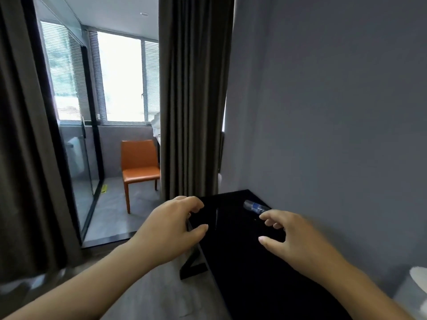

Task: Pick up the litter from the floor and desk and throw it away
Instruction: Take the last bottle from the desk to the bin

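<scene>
Holds nothing in the left hand (175,225), fingers loosely bent, above the black table's (242,280) edge. Spreads the right hand (288,236) wide, empty too, just beside a little bottle (255,206) lying on the table at 11 o'clock from it. Far off at 11 o'clock, an orange chair (139,162).

A small clear plastic bottle (254,206) with a blue label lay on its side at the far end of the black surface (242,262), close to the grey wall.
</scene>
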### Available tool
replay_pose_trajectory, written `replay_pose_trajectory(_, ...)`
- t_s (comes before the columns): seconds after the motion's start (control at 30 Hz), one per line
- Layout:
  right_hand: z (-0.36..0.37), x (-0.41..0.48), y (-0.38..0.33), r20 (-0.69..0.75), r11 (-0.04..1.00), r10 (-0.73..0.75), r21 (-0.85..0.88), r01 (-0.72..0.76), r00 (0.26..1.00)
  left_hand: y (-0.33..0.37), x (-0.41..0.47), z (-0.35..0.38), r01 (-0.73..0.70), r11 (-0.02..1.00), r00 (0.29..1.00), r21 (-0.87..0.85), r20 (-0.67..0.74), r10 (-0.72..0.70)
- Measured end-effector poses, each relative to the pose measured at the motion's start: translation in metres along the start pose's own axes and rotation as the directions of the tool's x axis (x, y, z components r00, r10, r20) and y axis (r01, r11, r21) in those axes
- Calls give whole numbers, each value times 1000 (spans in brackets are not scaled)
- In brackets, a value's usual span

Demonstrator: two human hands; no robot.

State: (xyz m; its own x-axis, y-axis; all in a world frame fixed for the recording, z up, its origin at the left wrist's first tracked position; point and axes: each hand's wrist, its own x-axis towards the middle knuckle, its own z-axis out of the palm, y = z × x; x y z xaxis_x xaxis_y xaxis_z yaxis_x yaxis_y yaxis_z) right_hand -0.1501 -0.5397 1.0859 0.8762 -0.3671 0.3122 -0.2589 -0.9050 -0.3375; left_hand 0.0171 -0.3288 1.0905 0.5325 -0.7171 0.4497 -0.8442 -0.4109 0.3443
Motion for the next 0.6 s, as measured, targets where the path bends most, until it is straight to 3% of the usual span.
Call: replay_pose_trajectory(0.6, 124, 282, 120, 91, 970, 240, -47, -237, 966, -189, 276, 129, 14, 995, 984, -101, 178, 4)
